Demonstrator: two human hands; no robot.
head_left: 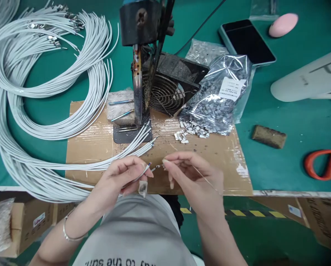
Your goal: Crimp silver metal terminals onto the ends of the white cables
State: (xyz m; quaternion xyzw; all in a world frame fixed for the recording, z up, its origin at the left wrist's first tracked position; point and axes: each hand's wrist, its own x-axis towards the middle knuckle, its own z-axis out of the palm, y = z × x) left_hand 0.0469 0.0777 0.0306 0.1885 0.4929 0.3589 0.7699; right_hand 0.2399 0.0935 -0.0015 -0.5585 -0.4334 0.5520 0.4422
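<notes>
My left hand (130, 175) is closed on a white cable (143, 173), whose stripped end shows small coloured wires. Some whitish wrap covers one of its fingertips. Just to the right, my right hand (194, 177) pinches a tiny metal piece (157, 167) between thumb and forefinger, close to the cable end. Whether the two touch, I cannot tell. A thin wire (205, 179), perhaps solder, runs across the right palm. Behind the hands, an upright soldering iron (137, 85) points down. More white cables (121, 157) lie beside my left hand, their ends on the cardboard.
Large coils of white cable (51, 90) fill the left side. A black fan (165, 92) stands behind the iron. Loose metal connectors (193, 129) spill from a plastic bag (218, 99). Rightward are a phone (248, 42), a brown block (269, 136) and red-handled scissors (322, 164).
</notes>
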